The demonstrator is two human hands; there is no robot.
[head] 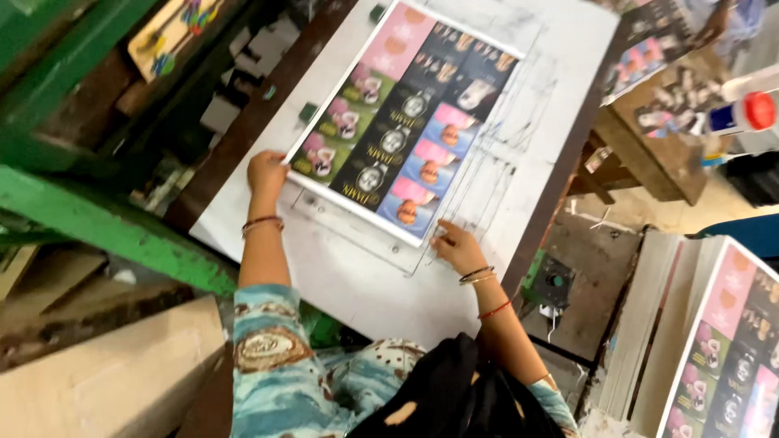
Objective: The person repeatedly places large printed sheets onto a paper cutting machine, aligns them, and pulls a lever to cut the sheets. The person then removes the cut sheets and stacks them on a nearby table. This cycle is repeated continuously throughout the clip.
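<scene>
Head view: the printed sheet [403, 122] lies flat on the white counter [349, 276], its long axis running away from you toward the far edge. Your left hand [266, 173] pinches the sheet's near-left corner; your right hand [456, 247] rests with fingers spread just beside its near-right corner, touching the edge. Right of the sheet, beyond the counter, stands a stack of similar sheets [730, 349].

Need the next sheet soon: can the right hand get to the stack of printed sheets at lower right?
Probably yes. The right hand rests at the printed sheet's near corner, and nothing visible blocks the way to the stack beside the table.
</scene>
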